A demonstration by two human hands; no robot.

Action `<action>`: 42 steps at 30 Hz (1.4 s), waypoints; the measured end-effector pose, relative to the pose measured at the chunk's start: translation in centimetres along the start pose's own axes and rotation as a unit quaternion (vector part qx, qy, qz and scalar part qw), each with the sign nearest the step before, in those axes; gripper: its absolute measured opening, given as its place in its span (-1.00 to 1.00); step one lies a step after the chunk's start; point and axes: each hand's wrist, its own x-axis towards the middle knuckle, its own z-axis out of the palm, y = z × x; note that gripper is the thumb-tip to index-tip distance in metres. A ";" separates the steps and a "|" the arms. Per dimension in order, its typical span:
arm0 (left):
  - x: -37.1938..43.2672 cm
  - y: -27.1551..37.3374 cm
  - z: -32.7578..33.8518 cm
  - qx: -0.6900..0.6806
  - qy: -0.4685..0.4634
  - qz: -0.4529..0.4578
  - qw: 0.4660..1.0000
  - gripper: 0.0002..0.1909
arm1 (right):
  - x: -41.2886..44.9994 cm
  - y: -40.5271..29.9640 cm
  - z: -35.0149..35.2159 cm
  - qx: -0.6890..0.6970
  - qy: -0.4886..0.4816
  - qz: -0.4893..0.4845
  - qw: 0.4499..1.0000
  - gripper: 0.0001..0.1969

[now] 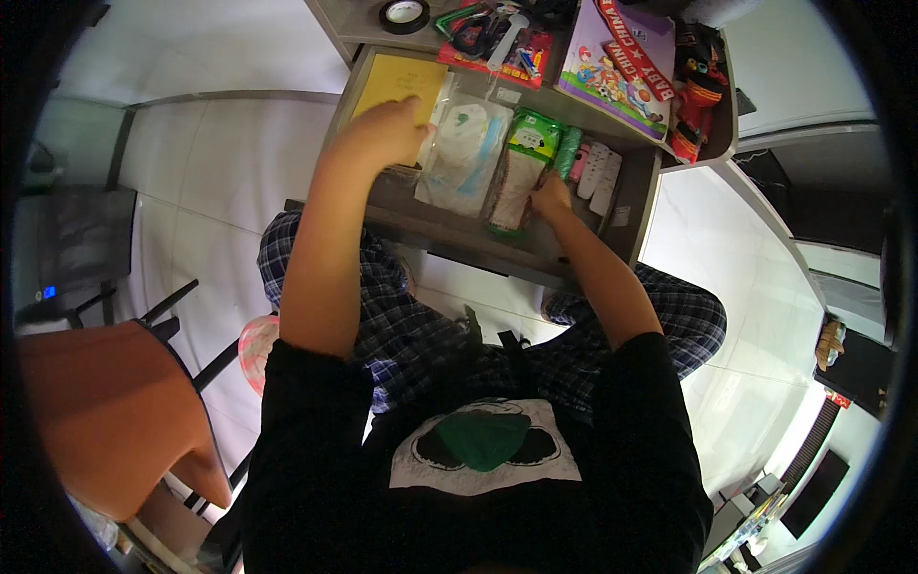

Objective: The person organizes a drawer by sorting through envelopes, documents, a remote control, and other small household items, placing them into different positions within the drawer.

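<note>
Before me a grey wooden drawer (459, 233) is pulled out above my knees. My left hand (391, 133) lies over the right edge of a yellow booklet (401, 75) at the drawer's left; its fingertips are partly hidden. Beside it is a clear plastic packet (466, 154) with white and pale blue contents that look like face masks. My right hand (552, 197) reaches between a green-topped clear package (527, 158) and a green roll (568, 152), its fingertips touching around there. To the right lie a pink object (579, 161) and white power strips (601, 176).
On the surface above the drawer are a roll of black tape (404, 14), a red card pack (513, 61), a purple picture book (617, 72) and a red toy figure (696, 107). An orange-brown chair (122, 416) stands at left, near a pink-and-white round object (258, 351).
</note>
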 end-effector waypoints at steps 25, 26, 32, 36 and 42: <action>0.4 0.0 0.2 -0.005 0.005 0.006 1.000 -0.59 | 0.3 -0.2 0.7 0.305 -0.089 0.056 0.947 -0.71; 0.6 0.3 0.1 -0.004 0.006 0.009 1.000 -0.59 | 0.3 0.6 0.3 0.306 -0.086 0.057 0.946 -0.71; 1.7 -0.3 0.7 -0.035 0.158 0.099 0.982 -0.66 | -6.7 -1.8 -7.2 0.147 -0.028 -0.162 0.975 -0.74; 3.0 -0.8 -0.2 -0.118 0.090 0.037 0.988 -0.69 | -7.1 -1.7 -8.8 0.217 -0.086 -0.268 0.935 -0.81; 2.8 -4.7 -0.8 -0.277 -0.256 -0.144 0.915 -0.60 | -6.0 -5.3 -8.4 0.240 -0.167 -0.386 0.875 -0.83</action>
